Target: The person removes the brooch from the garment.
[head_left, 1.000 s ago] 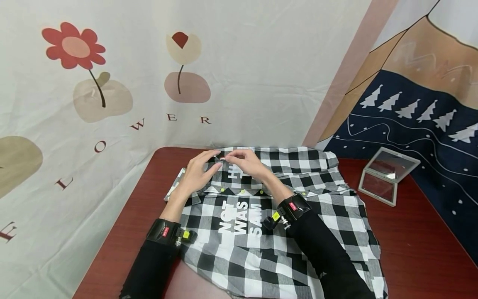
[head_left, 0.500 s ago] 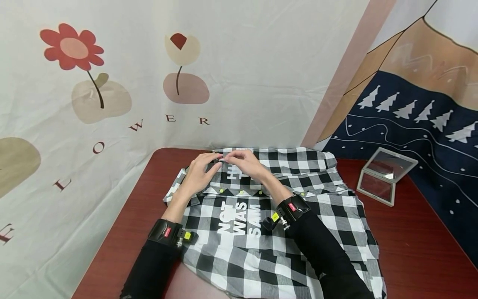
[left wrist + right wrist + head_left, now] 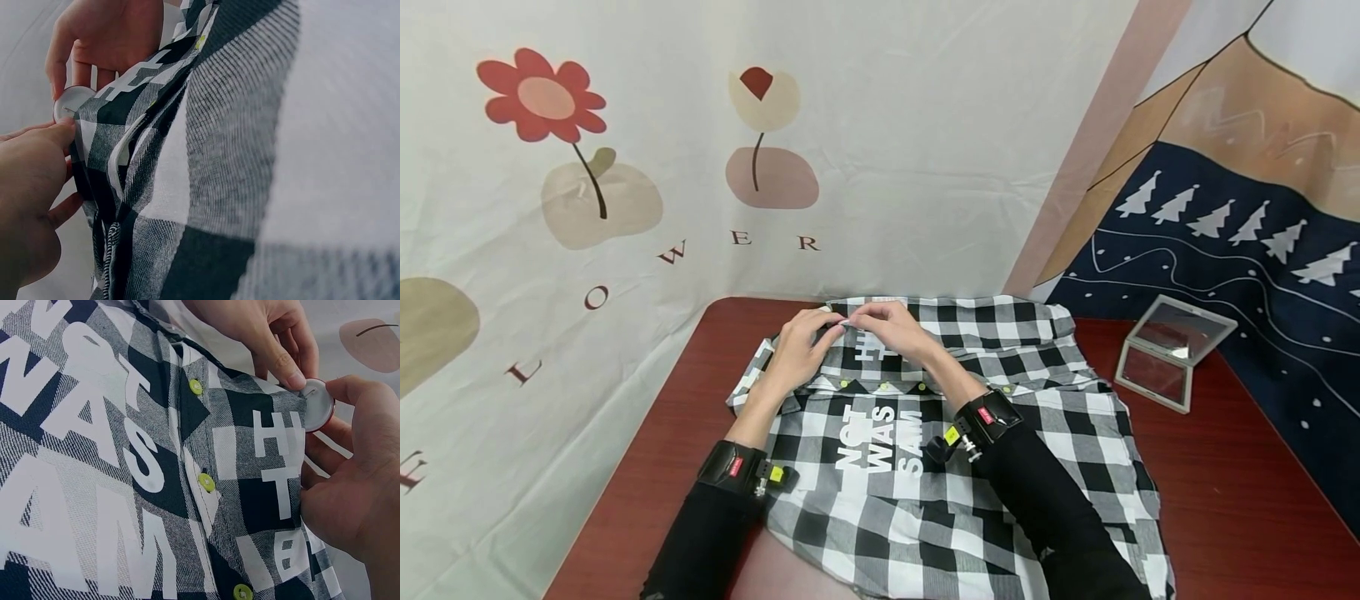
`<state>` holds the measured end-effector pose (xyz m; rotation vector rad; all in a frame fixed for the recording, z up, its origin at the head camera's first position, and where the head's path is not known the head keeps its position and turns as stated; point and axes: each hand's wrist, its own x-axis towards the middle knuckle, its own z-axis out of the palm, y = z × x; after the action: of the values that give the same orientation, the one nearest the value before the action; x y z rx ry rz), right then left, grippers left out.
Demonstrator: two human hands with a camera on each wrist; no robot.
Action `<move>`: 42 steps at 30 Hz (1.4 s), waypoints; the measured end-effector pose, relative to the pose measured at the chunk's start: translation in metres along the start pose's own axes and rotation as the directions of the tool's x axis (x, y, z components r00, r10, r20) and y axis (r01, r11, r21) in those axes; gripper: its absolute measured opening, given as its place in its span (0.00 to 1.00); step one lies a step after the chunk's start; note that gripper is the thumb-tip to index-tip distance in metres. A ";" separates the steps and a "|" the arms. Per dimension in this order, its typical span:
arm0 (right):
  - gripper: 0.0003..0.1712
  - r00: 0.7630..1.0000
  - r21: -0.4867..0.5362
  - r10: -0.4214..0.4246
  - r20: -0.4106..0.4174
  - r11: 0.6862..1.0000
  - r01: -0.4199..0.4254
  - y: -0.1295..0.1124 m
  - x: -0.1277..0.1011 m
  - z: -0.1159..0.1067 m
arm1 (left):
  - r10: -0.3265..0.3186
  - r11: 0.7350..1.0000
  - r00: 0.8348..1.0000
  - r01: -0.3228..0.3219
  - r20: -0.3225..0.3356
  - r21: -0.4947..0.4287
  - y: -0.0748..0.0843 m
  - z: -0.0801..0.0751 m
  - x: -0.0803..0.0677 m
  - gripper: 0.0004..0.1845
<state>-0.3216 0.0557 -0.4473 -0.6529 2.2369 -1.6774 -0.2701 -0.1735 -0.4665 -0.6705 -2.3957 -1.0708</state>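
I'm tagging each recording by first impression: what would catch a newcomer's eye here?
Probably the bold checked shirt, spread over the table in the head view. Next, the round badge at the shirt's far edge, between the left hand and right hand. After those, perhaps the red flower on the backdrop, at the head view's upper left.

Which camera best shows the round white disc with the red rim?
Right wrist: largest view of the round white disc, red rim clear. Left wrist shows its white face, partly covered by the left hand; head gives only a sliver.
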 end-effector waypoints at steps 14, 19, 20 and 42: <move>0.19 0.999 -0.062 -0.005 0.033 0.998 0.007 -0.001 -0.001 -0.001 | 0.013 1.000 1.000 -0.013 -0.017 0.016 -0.001 0.000 0.000 0.12; 0.24 0.998 -0.121 -0.037 0.053 0.992 0.044 0.000 0.000 -0.003 | -0.015 1.000 1.000 0.015 -0.005 0.016 -0.001 -0.001 0.000 0.12; 0.26 0.997 -0.135 -0.048 0.056 0.989 0.055 0.000 0.000 -0.003 | -0.024 1.000 1.000 0.024 0.000 0.018 -0.001 -0.001 0.001 0.12; 0.46 0.969 -0.570 -0.241 0.055 0.789 0.229 -0.004 -0.013 -0.007 | -0.110 0.992 0.990 0.105 0.089 0.067 0.009 -0.011 0.004 0.13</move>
<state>-0.3133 0.0674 -0.4419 -1.0926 2.7914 -1.0659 -0.2662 -0.1754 -0.4524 -0.5875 -2.5598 -1.0235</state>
